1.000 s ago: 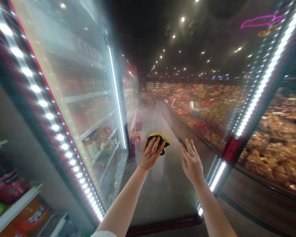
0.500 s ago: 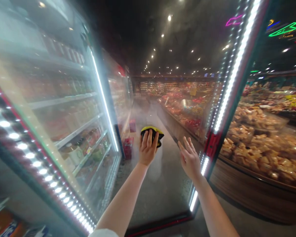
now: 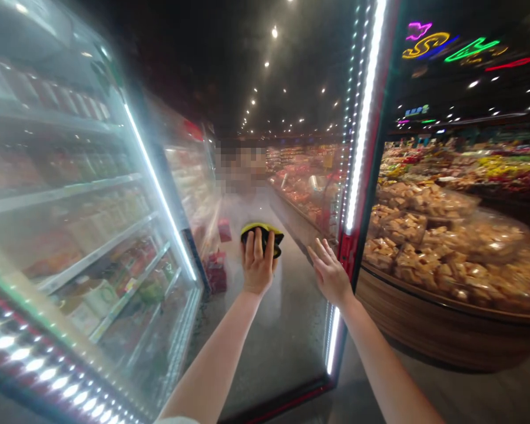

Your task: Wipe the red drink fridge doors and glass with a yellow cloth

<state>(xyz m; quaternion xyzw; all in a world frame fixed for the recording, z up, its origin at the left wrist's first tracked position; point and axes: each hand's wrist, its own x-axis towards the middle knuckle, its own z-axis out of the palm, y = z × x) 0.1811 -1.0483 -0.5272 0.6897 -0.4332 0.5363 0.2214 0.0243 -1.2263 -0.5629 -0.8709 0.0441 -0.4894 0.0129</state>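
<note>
A glass door (image 3: 291, 330) with a lit frame fills the middle of the view, its pane hazy. My left hand (image 3: 258, 265) presses a yellow and black cloth (image 3: 262, 228) against the glass, fingers bent over it. To its right, my right hand (image 3: 329, 274) has its fingers spread, near the door's right edge beside the red and black frame (image 3: 347, 250). Nothing shows in the right hand; whether its fingertips touch the glass I cannot tell.
Shelves of packaged goods (image 3: 101, 294) stand on the left behind misted glass. At the right is a curved wooden display (image 3: 406, 318) heaped with bagged food (image 3: 424, 235). Red boxes (image 3: 215, 272) show through the pane, where a blurred face is reflected.
The view has turned to the right, so the door frame and shelves sit further left. My left hand stays on the cloth. The right hand is now closer to the door's frame.
</note>
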